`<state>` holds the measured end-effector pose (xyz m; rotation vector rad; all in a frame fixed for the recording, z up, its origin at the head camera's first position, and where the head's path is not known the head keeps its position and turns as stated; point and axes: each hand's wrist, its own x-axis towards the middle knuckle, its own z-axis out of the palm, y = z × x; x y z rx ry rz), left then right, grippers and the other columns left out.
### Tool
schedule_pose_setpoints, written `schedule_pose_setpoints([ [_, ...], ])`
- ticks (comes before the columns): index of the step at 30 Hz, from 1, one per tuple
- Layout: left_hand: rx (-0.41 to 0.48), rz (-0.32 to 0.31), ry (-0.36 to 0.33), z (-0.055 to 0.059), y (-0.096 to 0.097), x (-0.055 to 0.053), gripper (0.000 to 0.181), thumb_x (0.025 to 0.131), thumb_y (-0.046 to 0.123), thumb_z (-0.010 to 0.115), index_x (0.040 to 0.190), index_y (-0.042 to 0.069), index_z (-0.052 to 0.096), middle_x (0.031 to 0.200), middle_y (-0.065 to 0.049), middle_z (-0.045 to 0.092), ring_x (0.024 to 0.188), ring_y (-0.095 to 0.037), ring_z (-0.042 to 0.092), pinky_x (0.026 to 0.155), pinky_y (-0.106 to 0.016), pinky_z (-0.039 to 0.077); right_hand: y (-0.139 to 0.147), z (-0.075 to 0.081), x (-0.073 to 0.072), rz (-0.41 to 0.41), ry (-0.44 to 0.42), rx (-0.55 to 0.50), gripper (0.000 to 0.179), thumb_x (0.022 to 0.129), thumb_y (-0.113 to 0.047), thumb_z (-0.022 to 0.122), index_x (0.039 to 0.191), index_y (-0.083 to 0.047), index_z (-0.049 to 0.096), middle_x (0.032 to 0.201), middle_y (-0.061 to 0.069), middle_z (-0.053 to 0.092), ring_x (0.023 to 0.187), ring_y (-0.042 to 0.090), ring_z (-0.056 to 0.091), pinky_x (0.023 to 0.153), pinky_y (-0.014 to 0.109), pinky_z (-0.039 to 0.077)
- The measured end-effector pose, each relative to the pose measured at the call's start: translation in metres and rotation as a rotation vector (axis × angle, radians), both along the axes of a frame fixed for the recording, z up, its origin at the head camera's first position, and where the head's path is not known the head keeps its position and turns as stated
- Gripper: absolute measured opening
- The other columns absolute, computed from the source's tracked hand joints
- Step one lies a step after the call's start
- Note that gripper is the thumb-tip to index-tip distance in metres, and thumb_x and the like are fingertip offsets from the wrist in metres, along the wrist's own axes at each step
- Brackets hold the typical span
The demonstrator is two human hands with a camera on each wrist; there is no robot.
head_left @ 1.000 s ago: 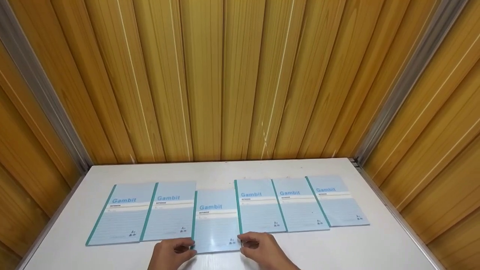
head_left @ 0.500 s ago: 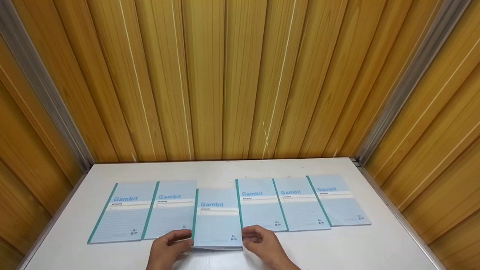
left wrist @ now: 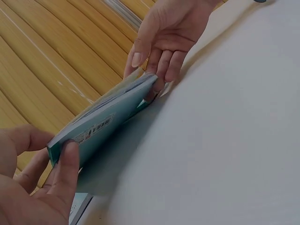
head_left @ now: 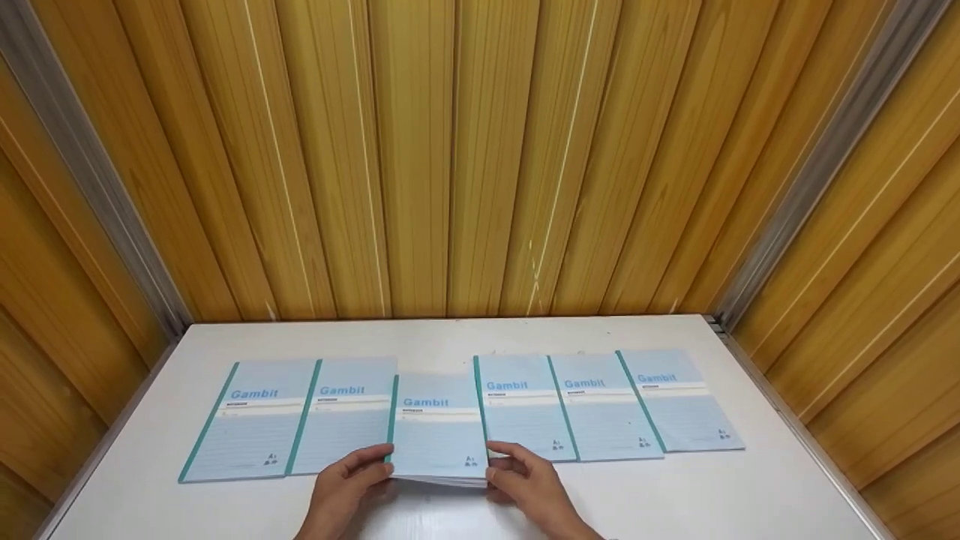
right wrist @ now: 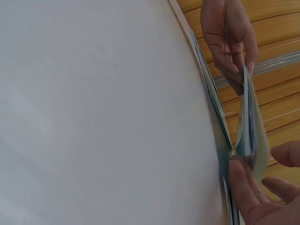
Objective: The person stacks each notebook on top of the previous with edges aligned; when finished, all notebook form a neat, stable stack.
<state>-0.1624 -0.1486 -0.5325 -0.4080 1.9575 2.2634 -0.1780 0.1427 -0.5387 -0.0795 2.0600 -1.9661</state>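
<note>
A light blue "Gambit" notebook (head_left: 439, 439) with a green spine lies nearest me, its front edge raised and the pages slightly fanned. My left hand (head_left: 349, 480) pinches its spine near the lower left corner. At the lower right corner my right hand (head_left: 529, 484) holds the opposite edge with thumb and fingers. The left wrist view shows the back cover with a barcode label (left wrist: 96, 129), tilted above the tabletop. In the right wrist view, the notebook (right wrist: 248, 126) is seen edge-on between both hands.
Two matching notebooks (head_left: 247, 420) lie to the left, and three more (head_left: 525, 412) to the right, edges close together in a row. They rest on a white table (head_left: 675, 495). Yellow wood-patterned panels (head_left: 450, 150) stand behind and at both sides.
Both hands have risen and moved slightly away from me, lifting the front edge of the middle notebook off the table. The other notebooks stay in place.
</note>
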Motion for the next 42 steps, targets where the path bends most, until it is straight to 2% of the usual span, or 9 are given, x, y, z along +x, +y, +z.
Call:
schedule_pose_setpoints([
  [5,0.010,-0.017,0.004,0.000,0.000,0.001,0.046,0.091,0.008,0.081,0.130,-0.010,0.067,0.115,-0.013,0.074,0.098,-0.019,0.072,0.089,-0.035,0.063,0.001,-0.001,-0.006,-0.042,-0.092,-0.088,0.047,0.099,-0.016,0.075,0.139,0.006,0.062,0.112,0.011,0.075,0.094,0.025,0.075,0.084,0.038,0.064],
  [8,-0.003,-0.039,0.012,-0.002,0.000,0.001,0.048,0.089,0.009,0.083,0.131,-0.010,0.066,0.110,-0.011,0.074,0.099,-0.018,0.071,0.088,-0.033,0.063,0.001,0.000,-0.009,-0.055,-0.111,-0.126,0.048,0.099,-0.015,0.075,0.140,0.006,0.061,0.110,0.012,0.075,0.092,0.025,0.075,0.085,0.038,0.064],
  [16,-0.043,-0.005,0.001,-0.003,0.007,-0.001,0.052,0.087,0.006,0.084,0.132,-0.011,0.064,0.109,-0.011,0.075,0.101,-0.020,0.072,0.086,-0.034,0.063,0.000,0.004,-0.012,-0.083,0.013,-0.088,0.056,0.093,-0.006,0.078,0.145,0.004,0.059,0.121,0.015,0.068,0.099,0.023,0.072,0.087,0.039,0.064],
  [24,-0.041,0.020,0.012,-0.002,0.020,-0.001,0.053,0.086,0.007,0.083,0.133,-0.009,0.065,0.126,-0.019,0.070,0.104,-0.023,0.071,0.088,-0.036,0.063,0.008,0.007,-0.015,-0.051,0.142,-0.007,0.051,0.096,-0.008,0.077,0.141,0.008,0.062,0.129,0.013,0.067,0.109,0.021,0.067,0.087,0.028,0.061],
  [33,-0.046,0.013,0.041,0.000,0.028,-0.005,0.055,0.084,0.004,0.088,0.134,-0.007,0.066,0.130,-0.017,0.070,0.112,-0.025,0.071,0.088,-0.032,0.062,0.019,0.017,-0.016,-0.040,0.202,0.005,0.052,0.097,-0.011,0.077,0.143,0.008,0.060,0.130,0.015,0.066,0.117,0.027,0.064,0.093,0.026,0.058],
  [39,-0.057,0.021,0.085,0.003,0.039,-0.009,0.058,0.082,-0.001,0.089,0.135,-0.008,0.065,0.126,-0.018,0.071,0.106,-0.026,0.073,0.082,-0.032,0.063,0.031,0.023,-0.018,-0.042,0.229,0.051,0.053,0.098,-0.014,0.078,0.144,0.005,0.061,0.133,0.016,0.066,0.118,0.026,0.065,0.095,0.024,0.057],
  [42,-0.063,0.026,0.071,0.005,0.046,-0.012,0.058,0.082,-0.001,0.089,0.135,-0.005,0.066,0.128,-0.016,0.070,0.105,-0.023,0.072,0.084,-0.031,0.063,0.037,0.024,-0.020,-0.058,0.230,0.067,0.052,0.097,-0.014,0.079,0.143,0.005,0.062,0.133,0.017,0.067,0.117,0.027,0.065,0.095,0.024,0.057],
])
